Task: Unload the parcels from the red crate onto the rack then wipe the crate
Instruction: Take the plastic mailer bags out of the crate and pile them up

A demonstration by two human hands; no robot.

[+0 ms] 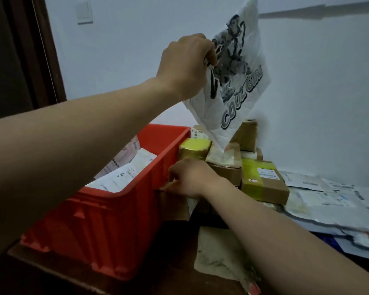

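The red crate (115, 220) stands at the left on a dark surface, with white and pink soft parcels (124, 173) still inside. My left hand (188, 64) is raised above the crate's far right corner. It pinches the top edge of a white padded mailer (237, 81) printed "COOL GIRL", which hangs over a pile of boxes. My right hand (188, 179) is low beside the crate's right wall, its fingers curled over the top of a brown cardboard box (173, 204) wedged between crate and pile.
Taped cardboard boxes, some with yellow tape (262, 182), are stacked against the wall right of the crate. Flat grey mailers (332, 201) lie spread further right. A creased beige envelope (217, 252) lies in front. A dark door (13, 50) stands at the left.
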